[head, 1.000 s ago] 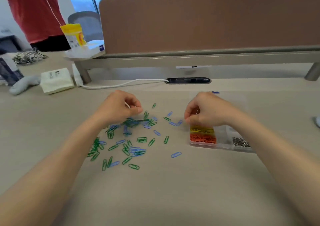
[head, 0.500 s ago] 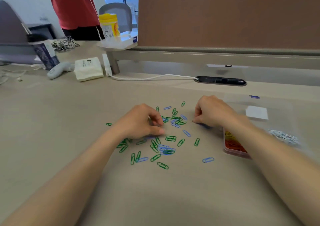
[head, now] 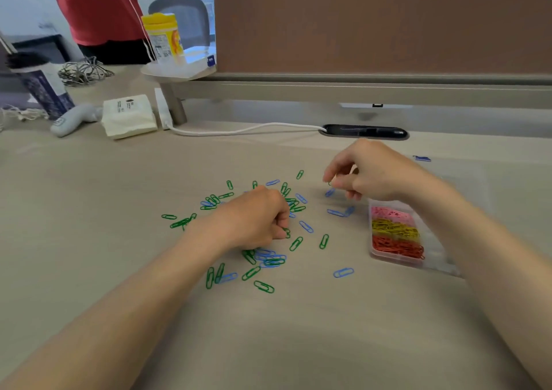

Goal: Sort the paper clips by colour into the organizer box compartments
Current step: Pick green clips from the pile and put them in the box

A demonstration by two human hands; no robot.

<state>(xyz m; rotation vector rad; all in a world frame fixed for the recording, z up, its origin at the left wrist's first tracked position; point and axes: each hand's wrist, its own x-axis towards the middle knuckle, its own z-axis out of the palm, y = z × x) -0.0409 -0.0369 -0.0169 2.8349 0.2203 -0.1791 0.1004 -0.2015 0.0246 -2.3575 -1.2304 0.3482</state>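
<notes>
My left hand (head: 254,219) is curled tight on the desk (head: 89,210) amid the loose paper clips (head: 268,259), a green and blue scatter. Its thumb and fingers are closed on a green clip (head: 287,233). My right hand (head: 373,174), farther right, pinches a second green clip (head: 329,183) narrowly at the fingertips. The organizer box (head: 397,260) sits right of the scatter, with pink, yellow and red clips in separate compartments.

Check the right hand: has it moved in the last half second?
Yes. The right hand rose off the desk toward the cable slot, pinching a clip.
</notes>
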